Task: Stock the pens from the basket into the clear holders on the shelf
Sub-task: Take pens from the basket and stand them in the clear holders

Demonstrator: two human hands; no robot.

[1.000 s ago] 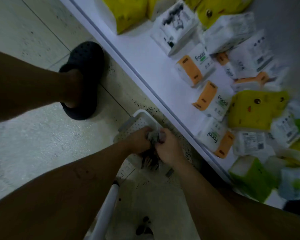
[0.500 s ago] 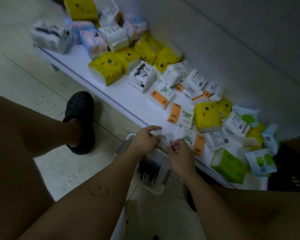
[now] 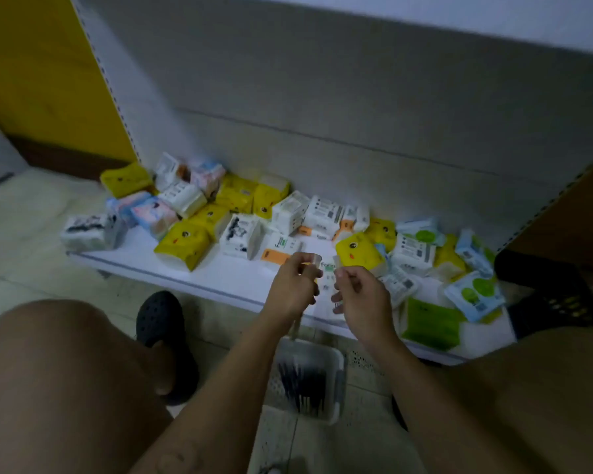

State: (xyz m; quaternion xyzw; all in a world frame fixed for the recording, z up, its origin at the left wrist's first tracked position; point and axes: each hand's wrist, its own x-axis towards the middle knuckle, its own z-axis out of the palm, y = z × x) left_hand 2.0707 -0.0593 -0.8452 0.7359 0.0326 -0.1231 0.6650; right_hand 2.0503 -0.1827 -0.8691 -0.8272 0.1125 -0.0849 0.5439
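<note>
the person crouches at a low white shelf (image 3: 220,278) strewn with tissue packs (image 3: 182,244). both hands are raised over the shelf's front edge, near its middle. the left hand (image 3: 293,289) has its fingers curled round a small clear holder (image 3: 314,260). the right hand (image 3: 360,295), just beside it, pinches a small clear piece (image 3: 337,263) between thumb and forefinger, its other fingers curled; blur hides whether that piece belongs to the holder. the basket (image 3: 339,384) sits on the floor below the hands, just in front of the shelf's front edge, with dark pens (image 3: 302,381) lying in it. a black clog (image 3: 161,319) stands left of the basket, and a black crate (image 3: 558,302) sits at the shelf's right end.
</note>
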